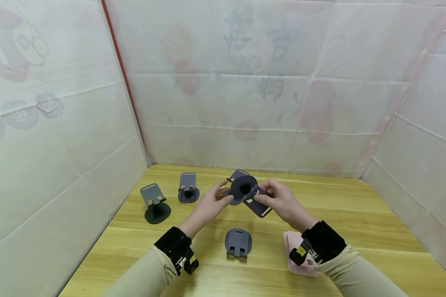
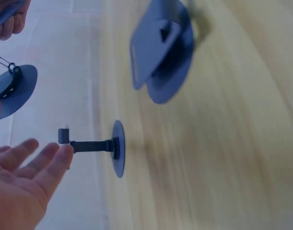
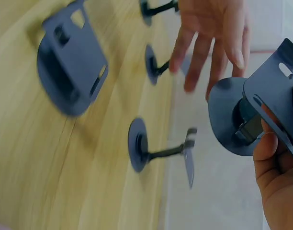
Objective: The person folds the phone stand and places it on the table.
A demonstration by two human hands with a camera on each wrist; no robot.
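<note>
Phone stand (image 1: 245, 192): pinched in your right hand (image 1: 282, 202), round base facing your left hand (image 1: 208, 206), whose fingers (image 3: 204, 52) were spread, just touching it.

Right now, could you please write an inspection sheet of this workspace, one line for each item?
Surface: wooden table, pale planks.
Job's things: dark phone stand held above the table.
Clutter: two upright stands, black and grey; a folded grey stand in front; a pink stand partly hidden by the right wrist.
Grippers: right hand grips the held stand's plate; left hand touches its round base with loosely spread fingers.
Cables: nothing seen.
Surroundings: white printed sheeting on three sides.
</note>
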